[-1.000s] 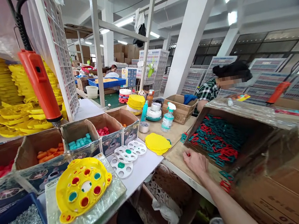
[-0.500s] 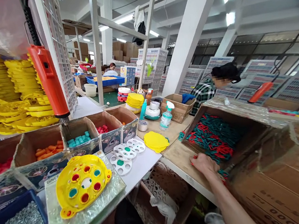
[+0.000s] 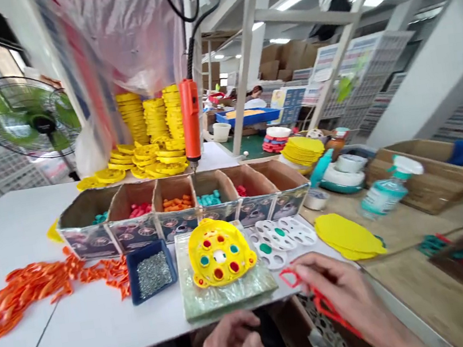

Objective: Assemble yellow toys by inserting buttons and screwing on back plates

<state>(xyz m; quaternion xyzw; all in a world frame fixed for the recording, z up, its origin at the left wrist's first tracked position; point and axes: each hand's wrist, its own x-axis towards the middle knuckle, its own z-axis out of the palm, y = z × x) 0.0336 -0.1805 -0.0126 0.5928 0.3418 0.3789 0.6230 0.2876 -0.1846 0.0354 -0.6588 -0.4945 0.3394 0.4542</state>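
Red plastic pcs [image 3: 331,312] (qty unclear) are pinched in your R grip [image 3: 347,286], thumb to fingers, near the front edge of the table [image 3: 85,334], R of the wrapped block [image 3: 233,298]. Your L grip [image 3: 229,345] is spread, fingers half-curled, in front of that block. Yellow plate [image 3: 216,227] w/ red & green inserts [image 3: 218,273] sits on the block. White discs [image 3: 281,231] behind R grip, yellow sheets [image 3: 347,234] to their R. Blue tray [image 3: 145,296] w/ small metal pcs [image 3: 154,272] L of block; orange pcs [image 3: 35,287] further L. Cardboard bins [image 3: 181,225] behind, orange driver [image 3: 191,118] hanging over them.
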